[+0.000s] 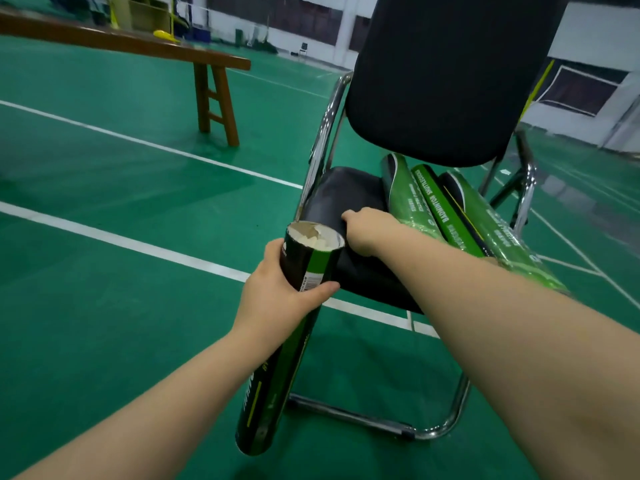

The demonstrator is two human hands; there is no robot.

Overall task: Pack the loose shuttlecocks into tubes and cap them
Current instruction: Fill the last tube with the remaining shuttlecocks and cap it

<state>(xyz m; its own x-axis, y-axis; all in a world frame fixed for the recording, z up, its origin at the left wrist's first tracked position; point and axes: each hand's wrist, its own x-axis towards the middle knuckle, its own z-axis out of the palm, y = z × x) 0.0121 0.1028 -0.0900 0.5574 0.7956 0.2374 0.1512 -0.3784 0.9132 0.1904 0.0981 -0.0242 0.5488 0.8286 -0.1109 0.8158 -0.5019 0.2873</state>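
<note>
My left hand [277, 299] grips a black and green shuttlecock tube [308, 265] near its top and holds it tilted in front of the chair. The tube's mouth is uncapped, and white feathers show inside it. My right hand [369, 230] reaches over to the black chair seat [343, 195] with its fingers curled down onto the cushion. Whatever lies under those fingers is hidden. No loose shuttlecock or cap is in sight.
Three green tubes [450, 220] lie side by side on the right of the seat, under my right forearm. The chair has a black backrest [440, 81] and a chrome frame [322, 133]. A wooden bench [214, 95] stands on the green court floor at far left.
</note>
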